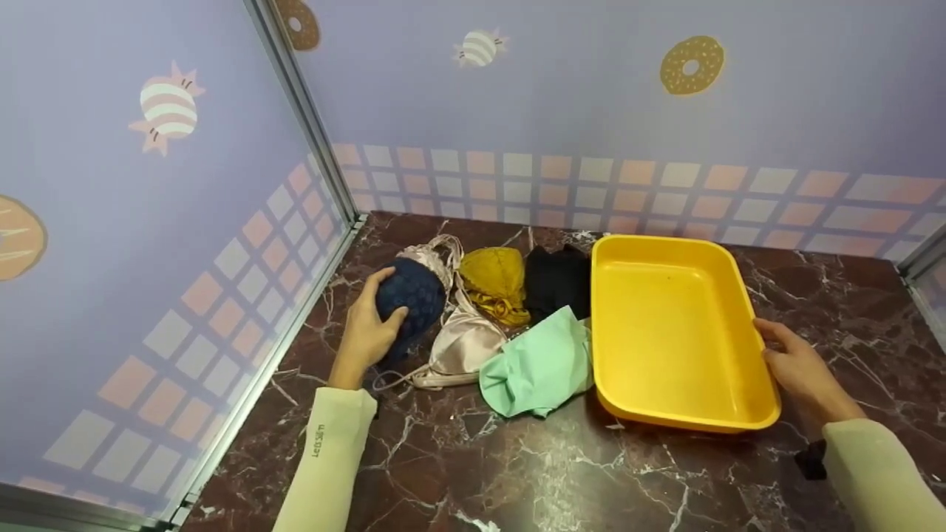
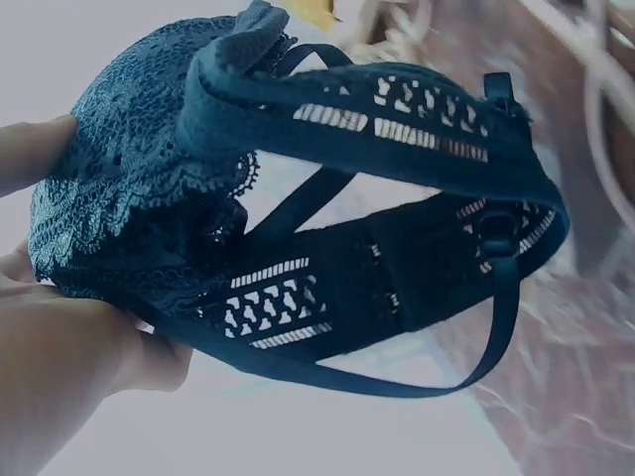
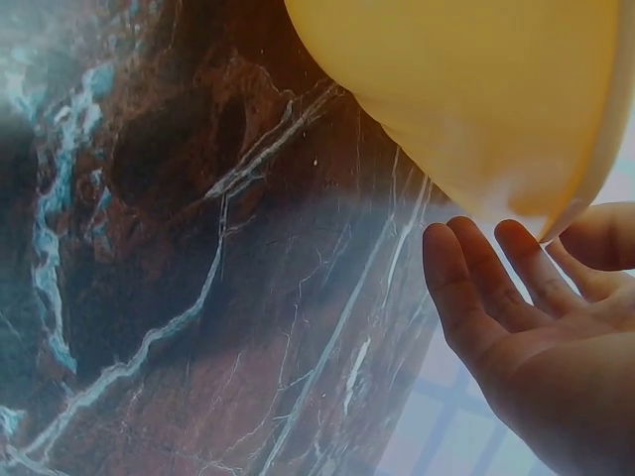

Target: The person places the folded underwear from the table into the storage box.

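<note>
My left hand [image 1: 367, 325] grips a navy lace bra [image 1: 414, 299] at its cups, thumb on the near side. In the left wrist view the bra's back band [image 2: 367, 278] and straps loop out from the held lace cups [image 2: 139, 149]. At the right side of a yellow plastic tray [image 1: 672, 332], my right hand [image 1: 802, 369] holds the rim, with the thumb over it and the fingers outside. The right wrist view shows those fingertips [image 3: 536, 260] against the tray's outer edge. No garment lies inside the tray.
Between the navy bra and the tray lie a pale pink satin bra [image 1: 465, 343], a mustard bra [image 1: 495, 277], a black garment [image 1: 558, 281] and a mint green garment [image 1: 543, 366]. Patterned walls [image 1: 517, 96] border the dark red marbled tabletop [image 1: 547, 473] at the back and left.
</note>
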Action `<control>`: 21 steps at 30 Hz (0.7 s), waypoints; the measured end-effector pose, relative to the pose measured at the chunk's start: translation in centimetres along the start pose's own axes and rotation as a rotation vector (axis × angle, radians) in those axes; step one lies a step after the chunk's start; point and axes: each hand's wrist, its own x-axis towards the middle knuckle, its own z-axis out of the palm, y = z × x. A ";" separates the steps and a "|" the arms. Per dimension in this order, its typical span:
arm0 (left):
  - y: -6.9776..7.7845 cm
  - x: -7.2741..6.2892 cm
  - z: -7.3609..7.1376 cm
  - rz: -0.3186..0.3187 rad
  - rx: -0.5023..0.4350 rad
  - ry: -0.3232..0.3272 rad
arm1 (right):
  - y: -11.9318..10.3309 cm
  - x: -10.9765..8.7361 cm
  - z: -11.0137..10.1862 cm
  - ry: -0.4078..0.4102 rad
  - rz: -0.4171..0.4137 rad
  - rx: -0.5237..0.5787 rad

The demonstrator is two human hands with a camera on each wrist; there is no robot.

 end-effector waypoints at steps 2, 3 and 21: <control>1.0 0.1 0.2 0.047 -0.012 0.004 | 0.0 0.1 0.1 0.004 0.004 -0.015; 1.5 0.2 0.3 0.071 -0.019 0.005 | 0.0 0.1 0.1 0.005 0.008 -0.015; 8.7 0.6 3.2 0.359 -0.125 -0.007 | -0.1 -0.1 0.1 0.006 0.002 0.010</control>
